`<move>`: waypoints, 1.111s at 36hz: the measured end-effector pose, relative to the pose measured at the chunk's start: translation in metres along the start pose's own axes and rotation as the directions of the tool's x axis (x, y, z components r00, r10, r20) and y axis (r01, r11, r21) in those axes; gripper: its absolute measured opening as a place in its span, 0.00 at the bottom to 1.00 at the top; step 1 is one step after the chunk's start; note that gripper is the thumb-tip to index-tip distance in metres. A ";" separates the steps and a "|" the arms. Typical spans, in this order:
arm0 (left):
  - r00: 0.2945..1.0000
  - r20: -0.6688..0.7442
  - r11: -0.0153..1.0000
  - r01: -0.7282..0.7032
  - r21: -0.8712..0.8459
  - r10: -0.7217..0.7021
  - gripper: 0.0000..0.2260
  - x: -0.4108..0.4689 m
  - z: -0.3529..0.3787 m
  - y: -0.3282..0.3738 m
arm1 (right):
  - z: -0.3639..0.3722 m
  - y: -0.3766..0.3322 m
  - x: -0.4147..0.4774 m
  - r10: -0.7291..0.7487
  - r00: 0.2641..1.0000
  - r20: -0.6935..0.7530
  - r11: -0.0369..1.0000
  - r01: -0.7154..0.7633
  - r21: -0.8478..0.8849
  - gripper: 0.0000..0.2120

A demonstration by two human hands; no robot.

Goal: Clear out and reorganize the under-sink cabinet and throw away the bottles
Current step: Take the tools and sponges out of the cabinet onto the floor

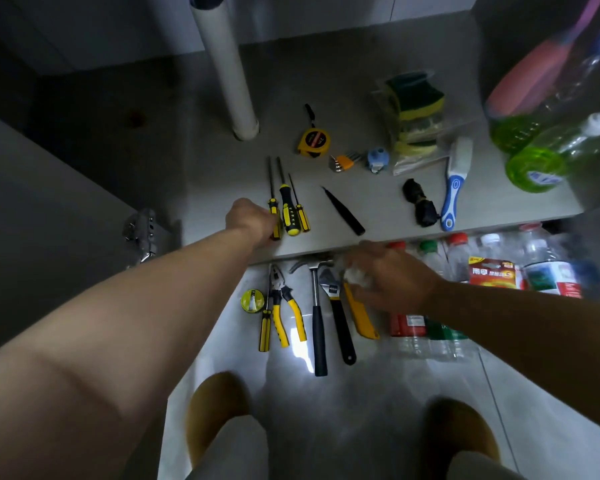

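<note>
Three screwdrivers (pixel 286 209) lie just in front of the white pipe (pixel 227 71); a fourth screwdriver (pixel 265 327) lies farther forward with one pliers (pixel 281 306), one hammer (pixel 317 323), one wrench (pixel 338 313), one yellow knife (pixel 359 317). Right of the pipe: one tape measure (pixel 314 142), one brush (pixel 456 181), two green bottles (pixel 534 168).

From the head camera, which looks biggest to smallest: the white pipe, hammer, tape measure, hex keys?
white pipe
hammer, though it lies nearer the camera
tape measure
hex keys, only slightly smaller
</note>
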State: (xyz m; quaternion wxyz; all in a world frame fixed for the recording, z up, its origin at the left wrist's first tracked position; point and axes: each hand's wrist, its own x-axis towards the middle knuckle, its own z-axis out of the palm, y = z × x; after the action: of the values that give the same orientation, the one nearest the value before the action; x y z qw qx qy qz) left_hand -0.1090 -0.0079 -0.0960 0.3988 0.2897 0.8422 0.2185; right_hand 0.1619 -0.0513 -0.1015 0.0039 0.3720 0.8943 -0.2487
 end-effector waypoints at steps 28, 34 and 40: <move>0.673 0.738 0.966 -0.222 0.130 0.055 0.11 -0.080 -0.027 -0.067 | 0.035 0.032 0.029 0.449 0.877 0.170 0.887 -0.461 0.037 0.21; 0.559 0.780 0.874 -0.187 0.449 -0.282 0.11 -0.082 -0.004 -0.102 | 0.028 0.024 0.014 0.387 0.912 0.137 0.922 -0.387 -0.029 0.21; 0.666 0.678 0.801 -0.200 0.564 -0.311 0.04 -0.072 0.020 -0.104 | 0.020 0.016 0.005 0.250 0.955 0.158 0.968 -0.244 -0.059 0.13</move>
State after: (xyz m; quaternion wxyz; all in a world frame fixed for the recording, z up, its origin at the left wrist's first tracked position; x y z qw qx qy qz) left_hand -0.0889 -0.1289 -0.1306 0.6012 0.4352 0.6372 -0.2077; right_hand 0.1659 -0.0474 -0.1274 0.1161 0.4588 0.8422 -0.2585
